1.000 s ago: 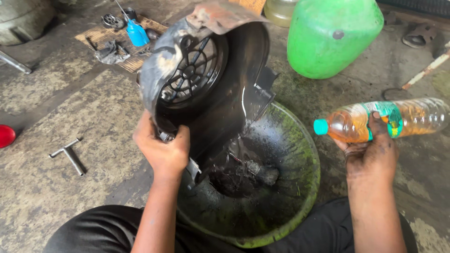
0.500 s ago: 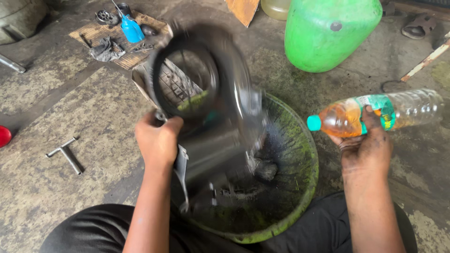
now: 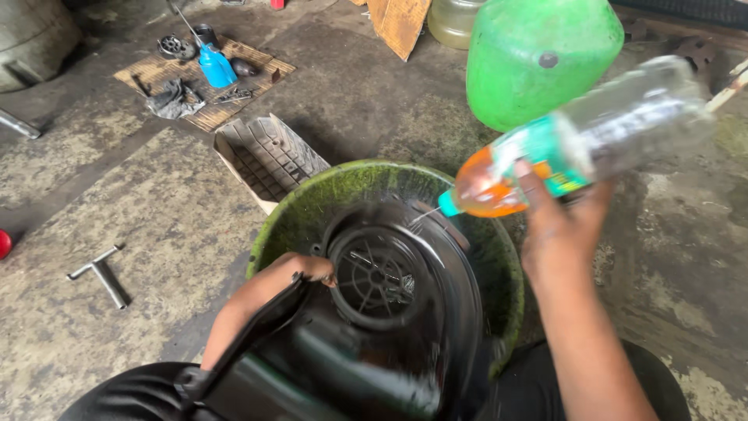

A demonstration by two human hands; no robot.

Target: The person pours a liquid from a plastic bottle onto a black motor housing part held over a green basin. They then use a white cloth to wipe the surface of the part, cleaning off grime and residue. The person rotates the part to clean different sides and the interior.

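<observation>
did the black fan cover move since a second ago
Yes. The black fan cover was held upright above the far rim of the green basin; now it lies lowered into the basin, grille up, the left hand on its near edge.

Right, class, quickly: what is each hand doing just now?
Left hand: closed on the black fan cover in the green basin.
Right hand: holding the tilted plastic bottle.

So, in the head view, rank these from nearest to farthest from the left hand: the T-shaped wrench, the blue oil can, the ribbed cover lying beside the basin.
Measured from the left hand, which grips the black fan housing over the green basin:
1. Ribbed cover, on the floor just beyond the basin's far-left rim.
2. T-shaped wrench, out to the left on the concrete.
3. Blue oil can, far off on the cardboard mat at upper left.
</observation>
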